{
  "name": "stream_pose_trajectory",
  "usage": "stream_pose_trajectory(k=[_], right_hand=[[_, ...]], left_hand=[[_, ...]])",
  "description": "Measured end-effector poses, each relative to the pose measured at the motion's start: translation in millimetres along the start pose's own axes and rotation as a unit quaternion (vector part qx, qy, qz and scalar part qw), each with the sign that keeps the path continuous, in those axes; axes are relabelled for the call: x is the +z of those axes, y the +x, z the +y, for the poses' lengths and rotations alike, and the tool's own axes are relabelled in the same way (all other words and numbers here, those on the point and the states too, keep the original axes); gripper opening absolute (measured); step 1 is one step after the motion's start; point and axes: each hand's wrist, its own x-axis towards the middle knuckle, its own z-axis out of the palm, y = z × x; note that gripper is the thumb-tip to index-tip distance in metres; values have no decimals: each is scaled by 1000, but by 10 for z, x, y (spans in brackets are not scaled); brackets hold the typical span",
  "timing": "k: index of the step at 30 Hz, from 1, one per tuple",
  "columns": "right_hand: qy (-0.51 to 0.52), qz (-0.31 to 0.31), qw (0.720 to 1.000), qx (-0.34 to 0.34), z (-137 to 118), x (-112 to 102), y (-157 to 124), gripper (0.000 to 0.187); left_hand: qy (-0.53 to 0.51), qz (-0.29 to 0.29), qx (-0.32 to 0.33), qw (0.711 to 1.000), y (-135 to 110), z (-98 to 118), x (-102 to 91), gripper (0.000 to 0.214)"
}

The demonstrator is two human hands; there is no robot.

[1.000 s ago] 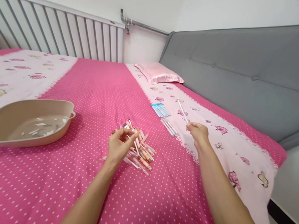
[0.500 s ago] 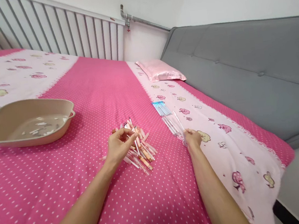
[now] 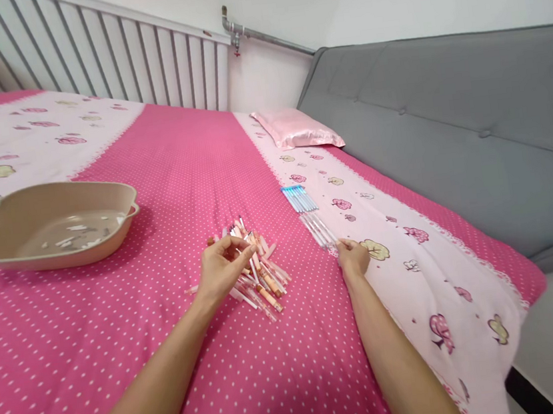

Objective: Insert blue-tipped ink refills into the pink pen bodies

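A heap of orange and clear pens (image 3: 259, 269) lies on the pink dotted bedspread (image 3: 121, 340). My left hand (image 3: 223, 267) rests on the heap's left side, fingers curled in a pinch on a thin pen. To the right, a neat row of clear pens with blue caps (image 3: 307, 213) lies on the pale border of the sheet. My right hand (image 3: 352, 257) sits at the near end of that row, fingers closed on the end of a clear pen that lies flat with the others.
A beige plastic basin (image 3: 51, 224) with small scraps inside stands at the left. A pink pillow (image 3: 298, 136) lies at the far end of the bed, by a grey padded headboard (image 3: 449, 132) along the right. Slatted white wall panels run behind.
My right hand has lowered the clear pen from a raised tilt down onto the row at the right. My left hand has stayed on the heap.
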Motion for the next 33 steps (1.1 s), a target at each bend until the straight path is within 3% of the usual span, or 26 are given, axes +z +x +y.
stream_pose_trajectory(k=[33], right_hand=[[-42, 7, 998, -35, -87, -64, -150, 33]], left_hand=[[-13, 7, -12, 1000, 8, 1, 3, 31]])
